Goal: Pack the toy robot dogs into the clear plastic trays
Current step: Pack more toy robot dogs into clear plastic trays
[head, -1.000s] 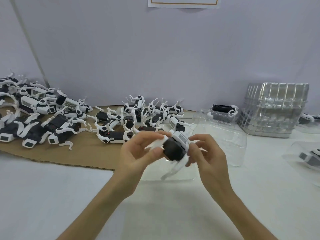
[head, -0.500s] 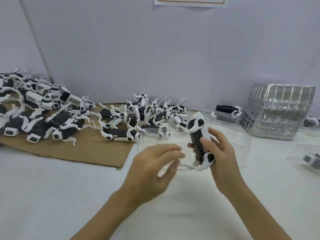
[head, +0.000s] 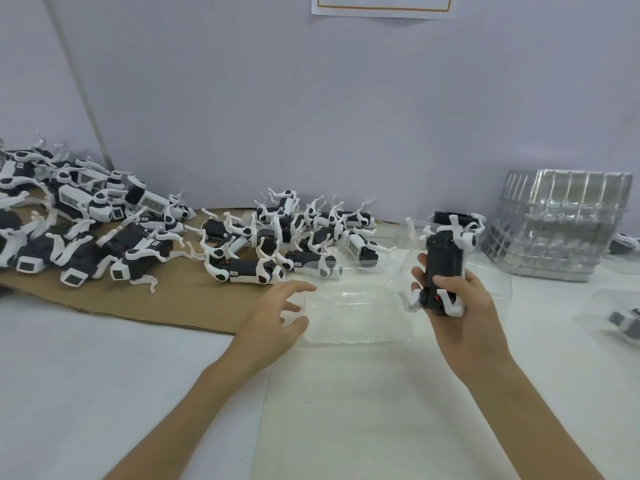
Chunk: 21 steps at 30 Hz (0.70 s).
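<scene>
Toy robot dog [head: 444, 265] stands on end in the right hand [head: 465, 323], fingers [head: 450, 282] curled round its body, by the right end of the clear tray [head: 356, 317]. Tray runs left-right, so I'd guess it needs laying flat. The left hand [head: 273, 323] has its fingers spread at the tray's left edge.

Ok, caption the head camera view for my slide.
Right hand grips a black-and-white toy robot dog by a clear plastic tray; left hand open beside it.

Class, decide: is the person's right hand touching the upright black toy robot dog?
Touching. The head view shows the right hand with its fingers curled across the toy robot dog and its thumb pressed on the dog's left side.
</scene>
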### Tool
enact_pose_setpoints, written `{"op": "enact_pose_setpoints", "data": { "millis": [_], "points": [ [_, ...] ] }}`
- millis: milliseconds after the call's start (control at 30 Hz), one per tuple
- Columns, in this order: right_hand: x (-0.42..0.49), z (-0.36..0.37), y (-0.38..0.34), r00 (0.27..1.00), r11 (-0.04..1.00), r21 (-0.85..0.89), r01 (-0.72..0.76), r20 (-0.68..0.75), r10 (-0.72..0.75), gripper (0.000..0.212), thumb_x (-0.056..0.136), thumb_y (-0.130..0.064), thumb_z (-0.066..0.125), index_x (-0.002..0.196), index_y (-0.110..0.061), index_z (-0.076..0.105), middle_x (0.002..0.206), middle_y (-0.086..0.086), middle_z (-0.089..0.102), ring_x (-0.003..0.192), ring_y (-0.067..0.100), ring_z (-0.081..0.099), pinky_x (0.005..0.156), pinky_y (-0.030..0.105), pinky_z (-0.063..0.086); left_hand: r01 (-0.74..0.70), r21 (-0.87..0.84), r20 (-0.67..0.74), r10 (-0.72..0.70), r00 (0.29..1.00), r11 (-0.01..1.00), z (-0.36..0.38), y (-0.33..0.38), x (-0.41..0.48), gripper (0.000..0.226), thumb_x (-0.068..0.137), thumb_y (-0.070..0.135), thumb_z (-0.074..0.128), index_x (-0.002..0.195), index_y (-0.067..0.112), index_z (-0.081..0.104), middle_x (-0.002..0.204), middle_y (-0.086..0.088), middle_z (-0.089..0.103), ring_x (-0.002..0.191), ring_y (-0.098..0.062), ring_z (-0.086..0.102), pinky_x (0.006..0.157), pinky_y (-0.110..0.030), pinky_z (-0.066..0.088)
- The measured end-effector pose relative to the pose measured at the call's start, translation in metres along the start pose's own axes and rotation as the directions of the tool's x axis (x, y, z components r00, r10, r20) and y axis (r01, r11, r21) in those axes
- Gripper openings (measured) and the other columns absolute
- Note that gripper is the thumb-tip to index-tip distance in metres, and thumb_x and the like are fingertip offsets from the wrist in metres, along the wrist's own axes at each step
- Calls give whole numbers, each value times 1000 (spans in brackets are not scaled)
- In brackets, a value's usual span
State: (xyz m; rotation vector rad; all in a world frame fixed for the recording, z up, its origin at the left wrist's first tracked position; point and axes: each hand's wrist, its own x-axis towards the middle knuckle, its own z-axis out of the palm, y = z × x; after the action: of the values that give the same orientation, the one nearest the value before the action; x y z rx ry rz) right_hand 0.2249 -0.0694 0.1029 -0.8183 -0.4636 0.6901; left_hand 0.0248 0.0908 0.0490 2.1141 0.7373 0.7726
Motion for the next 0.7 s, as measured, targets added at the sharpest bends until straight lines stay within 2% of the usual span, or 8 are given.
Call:
{"op": "enact_pose_setpoints", "data": {
  "millis": [100,167,267,333,400,467,600,700],
  "points": [
    [0,-3,-5,996,995,-43,87,31,-86,39,89,7,49,124,-9,50,110,13,71,98,23,70,82,31,52,-66,-3,19,66,998,998,7,2,-2,26,92,29,62,108,50,58,123,27,52,109,9,55,93,-27,45],
    [1,-5,-7,994,991,-77,109,38,-106,37,87,7,52,119,-13,52,109,16,68,87,24,66,75,29,53,-98,17,6,98,995,995,8,6,-3,14,87,48,58,101,46,56,121,27,48,109,10,54,93,-29,46],
    [2,-8,-7,985,965,-199,171,42,-166,36,85,7,59,113,-15,61,104,8,66,80,20,61,66,23,52,-135,5,23,134,991,991,9,9,-4,23,82,63,51,94,44,54,121,30,44,110,7,53,92,-27,47],
    [1,-8,-4,956,859,-424,288,76,-283,39,83,8,65,111,-19,66,96,-3,68,81,14,61,67,21,52,-151,-1,45,151,988,989,9,10,-5,23,81,64,49,94,46,53,121,31,45,111,6,53,89,-26,49],
    [-1,-7,2,915,667,-636,387,175,-364,43,79,5,73,113,-22,68,97,-7,68,81,8,63,69,17,50,-163,0,53,163,985,987,8,9,-5,22,81,63,50,94,46,53,122,30,45,112,4,54,86,-26,49],
    [-3,-6,8,907,531,-743,408,259,-333,48,77,-2,79,115,-30,68,101,-10,69,87,5,64,74,13,47,-169,0,58,169,984,986,8,9,-5,22,81,62,51,94,45,53,123,29,46,111,2,55,84,-25,48],
    [-3,-8,15,935,290,-889,353,321,-153,49,77,-16,81,110,-48,65,104,-11,68,98,3,59,82,8,38,-180,15,65,179,982,984,9,8,-4,22,82,62,50,95,45,53,124,28,47,111,2,55,82,-25,46],
    [-4,-10,15,948,258,-915,311,316,-20,42,80,-16,78,110,-43,68,111,-16,67,105,6,57,84,6,36,-193,65,50,190,980,979,10,6,-4,22,83,62,49,95,44,52,123,27,47,112,2,54,82,-28,47]
  ]
}}
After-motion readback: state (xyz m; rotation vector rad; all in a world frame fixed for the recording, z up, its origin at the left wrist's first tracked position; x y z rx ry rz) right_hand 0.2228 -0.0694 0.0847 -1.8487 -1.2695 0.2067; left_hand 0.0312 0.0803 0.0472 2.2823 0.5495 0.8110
